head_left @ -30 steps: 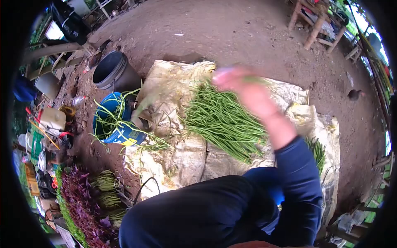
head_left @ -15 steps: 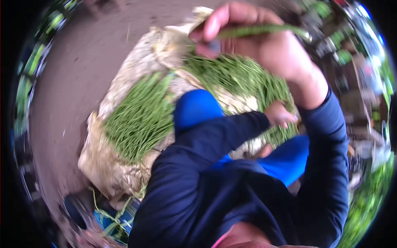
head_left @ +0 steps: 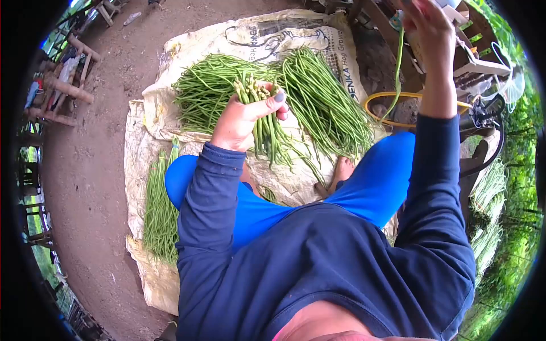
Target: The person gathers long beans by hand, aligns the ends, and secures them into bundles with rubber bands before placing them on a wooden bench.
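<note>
My left hand (head_left: 242, 120) is closed around a bunch of green long beans (head_left: 266, 139). Their stem ends poke up above my thumb, and the tails hang toward the sacking. Raised at the upper right, my right hand (head_left: 430, 23) pinches a single long bean (head_left: 398, 65) that dangles down; its fingertips are partly blurred. Beyond my left hand lies a loose pile of long beans (head_left: 210, 79), with another pile (head_left: 324, 94) to its right. A bundle of long beans (head_left: 156, 204), tied near its upper end, rests beside my left knee.
Pale woven sacks (head_left: 193, 48) with printing cover the dirt floor (head_left: 85, 187) under the beans. My bare foot (head_left: 343, 169) rests on them. A yellow hose (head_left: 372, 99) and wooden furniture (head_left: 480, 65) stand at the right; more pale-green beans (head_left: 486, 193) lie there.
The view has swung. My left hand has come from the beans at the right to the middle, now holding a bunch. My right hand has moved away from the camera toward the upper right.
</note>
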`<state>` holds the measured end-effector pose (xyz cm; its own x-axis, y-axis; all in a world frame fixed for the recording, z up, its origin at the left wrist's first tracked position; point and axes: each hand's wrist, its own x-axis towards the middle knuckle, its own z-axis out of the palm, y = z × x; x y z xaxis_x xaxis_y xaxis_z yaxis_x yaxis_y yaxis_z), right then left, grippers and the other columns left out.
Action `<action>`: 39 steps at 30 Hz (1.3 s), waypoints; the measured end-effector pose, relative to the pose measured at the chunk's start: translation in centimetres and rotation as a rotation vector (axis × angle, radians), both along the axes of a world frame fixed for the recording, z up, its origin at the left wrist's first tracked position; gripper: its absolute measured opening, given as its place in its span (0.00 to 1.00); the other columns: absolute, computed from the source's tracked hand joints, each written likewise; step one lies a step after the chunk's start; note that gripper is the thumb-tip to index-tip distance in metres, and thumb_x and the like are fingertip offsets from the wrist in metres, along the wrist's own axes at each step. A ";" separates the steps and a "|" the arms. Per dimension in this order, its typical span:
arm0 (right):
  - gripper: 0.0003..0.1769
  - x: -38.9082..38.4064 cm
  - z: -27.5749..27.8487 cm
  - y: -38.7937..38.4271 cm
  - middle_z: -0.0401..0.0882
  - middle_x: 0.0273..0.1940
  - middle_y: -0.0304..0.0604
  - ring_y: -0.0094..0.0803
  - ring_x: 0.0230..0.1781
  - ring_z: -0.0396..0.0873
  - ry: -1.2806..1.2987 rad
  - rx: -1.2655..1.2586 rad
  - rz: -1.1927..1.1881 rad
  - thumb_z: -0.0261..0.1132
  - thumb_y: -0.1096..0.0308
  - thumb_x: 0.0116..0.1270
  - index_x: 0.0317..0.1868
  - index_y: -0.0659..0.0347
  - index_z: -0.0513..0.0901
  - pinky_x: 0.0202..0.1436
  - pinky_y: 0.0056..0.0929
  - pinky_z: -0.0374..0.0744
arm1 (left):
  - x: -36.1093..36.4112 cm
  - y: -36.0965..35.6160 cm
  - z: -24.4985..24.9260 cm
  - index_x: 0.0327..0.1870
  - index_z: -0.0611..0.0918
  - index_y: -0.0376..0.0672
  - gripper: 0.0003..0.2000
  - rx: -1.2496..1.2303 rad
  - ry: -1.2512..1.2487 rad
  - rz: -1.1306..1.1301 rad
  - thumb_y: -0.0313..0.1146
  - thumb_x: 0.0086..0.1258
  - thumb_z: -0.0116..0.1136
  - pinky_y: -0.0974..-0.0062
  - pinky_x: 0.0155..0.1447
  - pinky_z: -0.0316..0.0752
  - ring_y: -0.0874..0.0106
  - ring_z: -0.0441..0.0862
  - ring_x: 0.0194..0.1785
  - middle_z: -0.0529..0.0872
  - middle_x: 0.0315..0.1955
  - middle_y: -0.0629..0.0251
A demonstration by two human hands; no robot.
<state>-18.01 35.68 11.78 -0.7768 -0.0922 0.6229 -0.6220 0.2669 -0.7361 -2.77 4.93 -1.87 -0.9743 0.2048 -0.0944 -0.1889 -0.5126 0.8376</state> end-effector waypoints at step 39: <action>0.49 4.3 -7.5 -15.2 0.42 0.79 0.49 0.45 0.80 0.39 -0.444 0.317 0.825 0.35 0.25 0.68 0.78 0.52 0.46 0.79 0.51 0.38 | -4.1 4.6 -2.4 0.41 0.81 0.39 0.13 -0.427 0.169 -0.146 0.32 0.60 0.72 0.80 0.44 0.79 0.80 0.81 0.36 0.84 0.33 0.71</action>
<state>-13.71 20.52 4.31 -0.5510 -0.8220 0.1438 -0.3866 0.0988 -0.9170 -6.85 9.50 -4.32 -0.9472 0.3178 -0.0425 -0.0762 -0.0944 0.9926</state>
